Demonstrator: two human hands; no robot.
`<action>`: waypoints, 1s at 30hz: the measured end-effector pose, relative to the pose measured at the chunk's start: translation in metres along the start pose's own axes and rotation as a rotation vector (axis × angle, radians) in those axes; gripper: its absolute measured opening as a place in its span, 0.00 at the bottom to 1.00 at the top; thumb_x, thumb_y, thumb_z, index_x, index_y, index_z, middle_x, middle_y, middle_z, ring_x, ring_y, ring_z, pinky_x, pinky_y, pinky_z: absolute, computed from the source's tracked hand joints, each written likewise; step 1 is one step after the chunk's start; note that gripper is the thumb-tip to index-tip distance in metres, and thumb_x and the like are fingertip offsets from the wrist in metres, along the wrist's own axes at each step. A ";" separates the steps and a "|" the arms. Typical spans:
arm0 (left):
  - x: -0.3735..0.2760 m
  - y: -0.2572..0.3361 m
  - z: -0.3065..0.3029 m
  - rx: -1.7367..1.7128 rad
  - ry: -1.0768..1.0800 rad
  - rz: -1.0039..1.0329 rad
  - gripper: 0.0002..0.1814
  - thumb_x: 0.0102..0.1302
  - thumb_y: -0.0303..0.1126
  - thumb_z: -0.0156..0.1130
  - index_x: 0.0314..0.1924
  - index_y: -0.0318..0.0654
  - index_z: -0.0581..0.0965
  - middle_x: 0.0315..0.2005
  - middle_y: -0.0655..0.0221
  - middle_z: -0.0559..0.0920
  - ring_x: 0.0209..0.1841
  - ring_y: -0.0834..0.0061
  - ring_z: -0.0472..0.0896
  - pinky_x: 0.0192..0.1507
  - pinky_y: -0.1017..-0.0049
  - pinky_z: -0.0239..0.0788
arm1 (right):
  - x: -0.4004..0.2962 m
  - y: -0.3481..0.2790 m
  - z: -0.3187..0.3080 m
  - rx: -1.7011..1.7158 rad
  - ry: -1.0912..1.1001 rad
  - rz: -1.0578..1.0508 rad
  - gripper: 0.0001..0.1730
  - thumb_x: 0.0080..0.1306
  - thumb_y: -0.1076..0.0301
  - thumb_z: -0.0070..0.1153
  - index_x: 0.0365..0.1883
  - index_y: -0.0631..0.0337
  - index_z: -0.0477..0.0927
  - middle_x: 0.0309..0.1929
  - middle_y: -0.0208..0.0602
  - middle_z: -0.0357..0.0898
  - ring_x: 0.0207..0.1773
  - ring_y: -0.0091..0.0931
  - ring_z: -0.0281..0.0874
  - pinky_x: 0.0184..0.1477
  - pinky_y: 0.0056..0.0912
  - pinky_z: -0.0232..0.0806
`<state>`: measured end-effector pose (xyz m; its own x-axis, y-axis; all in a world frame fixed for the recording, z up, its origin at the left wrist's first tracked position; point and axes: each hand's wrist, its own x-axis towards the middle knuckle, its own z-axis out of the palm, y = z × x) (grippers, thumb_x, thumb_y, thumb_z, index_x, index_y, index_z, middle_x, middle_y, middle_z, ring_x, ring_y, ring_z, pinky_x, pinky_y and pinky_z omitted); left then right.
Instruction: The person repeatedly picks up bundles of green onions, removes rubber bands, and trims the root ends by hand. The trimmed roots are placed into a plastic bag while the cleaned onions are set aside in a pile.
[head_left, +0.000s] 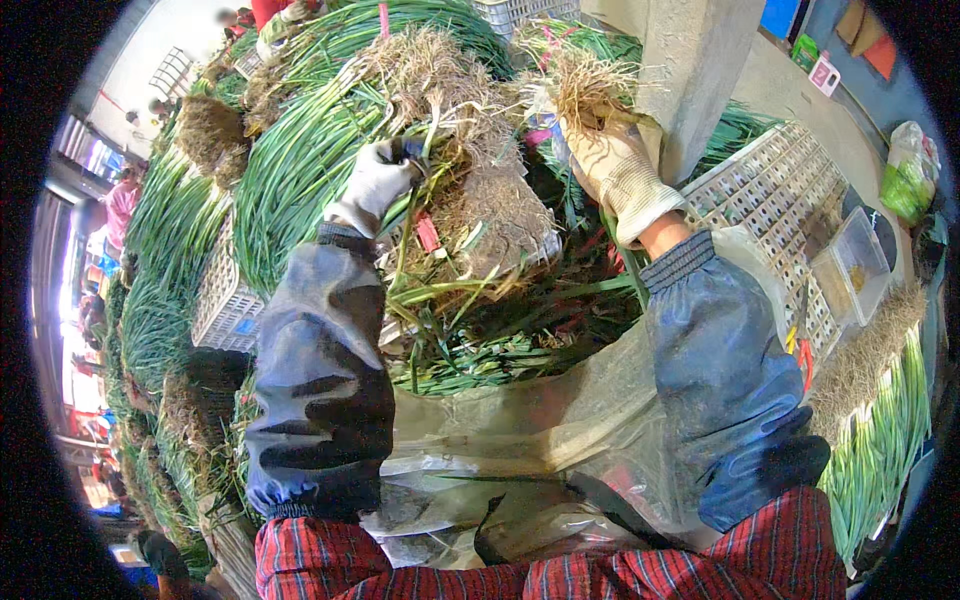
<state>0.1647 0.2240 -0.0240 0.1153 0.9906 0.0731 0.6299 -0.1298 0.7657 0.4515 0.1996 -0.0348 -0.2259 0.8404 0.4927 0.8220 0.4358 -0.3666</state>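
My left hand (377, 184), in a white work glove with dark fingertips, curls its fingers at a single pale spring onion stalk (433, 126) beside the heap. My right hand (619, 169), in a cream knit glove, grips a bunch of spring onions by the stems, its tangled dry roots (592, 86) pointing up and away. Long green leaves hang below that hand. Between my hands lies a soil-covered root mat (499, 202) with yellowed leaves and a red tag (427, 232). Left of it spreads a large pile of green spring onions (300, 157), roots towards the middle.
A concrete pillar (694, 75) rises just beyond my right hand. White plastic crates stand at right (772, 180) and left (225, 292). Scissors with red and yellow handles (804, 352), a clear plastic tub (855, 262) and more spring onions (881, 435) are at right. Other people work farther off.
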 end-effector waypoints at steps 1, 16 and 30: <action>0.002 0.015 -0.006 -0.183 -0.120 0.049 0.15 0.56 0.25 0.55 0.44 0.34 0.79 0.34 0.74 0.82 0.32 0.83 0.76 0.35 0.83 0.67 | -0.001 -0.001 -0.004 0.156 -0.014 0.068 0.15 0.62 0.68 0.51 0.46 0.61 0.74 0.41 0.35 0.77 0.41 0.25 0.73 0.44 0.27 0.66; -0.101 0.052 0.004 -0.997 0.073 -0.203 0.10 0.63 0.30 0.59 0.42 0.34 0.75 0.24 0.79 0.75 0.22 0.87 0.70 0.24 0.85 0.62 | -0.022 -0.086 0.023 1.583 -0.714 0.375 0.15 0.61 0.62 0.53 0.43 0.61 0.76 0.35 0.33 0.78 0.33 0.22 0.71 0.36 0.25 0.65; -0.110 -0.010 -0.053 -0.401 0.380 -0.138 0.07 0.58 0.29 0.62 0.35 0.33 0.81 0.22 0.77 0.78 0.20 0.88 0.67 0.23 0.86 0.57 | -0.029 -0.108 0.001 1.213 -0.973 0.228 0.17 0.61 0.57 0.56 0.41 0.60 0.78 0.30 0.31 0.79 0.26 0.20 0.70 0.27 0.23 0.63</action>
<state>0.1048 0.1185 -0.0054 -0.2786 0.9525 0.1227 0.2703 -0.0449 0.9617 0.3688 0.1283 -0.0104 -0.7906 0.5905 -0.1620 0.0991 -0.1377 -0.9855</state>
